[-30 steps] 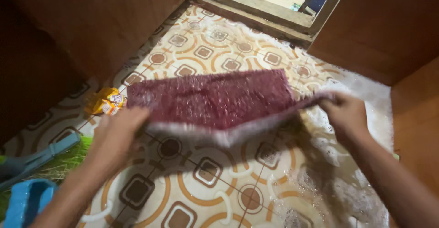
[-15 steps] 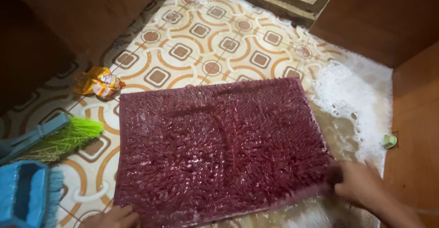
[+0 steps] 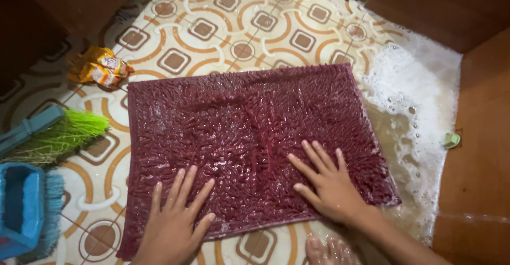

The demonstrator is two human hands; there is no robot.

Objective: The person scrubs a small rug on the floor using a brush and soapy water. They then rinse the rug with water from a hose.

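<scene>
A wet maroon shaggy mat [image 3: 249, 127] lies flat on the patterned tile floor [image 3: 223, 20]. My left hand [image 3: 175, 222] presses palm down on the mat's near left part, fingers spread. My right hand [image 3: 326, 182] lies flat on the near right part, fingers spread too. Neither hand holds anything. Toes of a bare foot [image 3: 326, 250] show at the bottom edge, just below the mat.
Soapy foam and murky water [image 3: 414, 100] pool to the mat's right, against a wooden wall [image 3: 478, 137]. A green-bristled broom [image 3: 58, 135] and a blue scrub brush [image 3: 24, 212] lie at the left. A crumpled yellow packet [image 3: 101, 66] sits at the upper left. A small green object [image 3: 451, 139] rests by the right wall.
The mat, held up a second ago, was laid flat on the floor. Both hands have left its near corners and now rest palms down on its top.
</scene>
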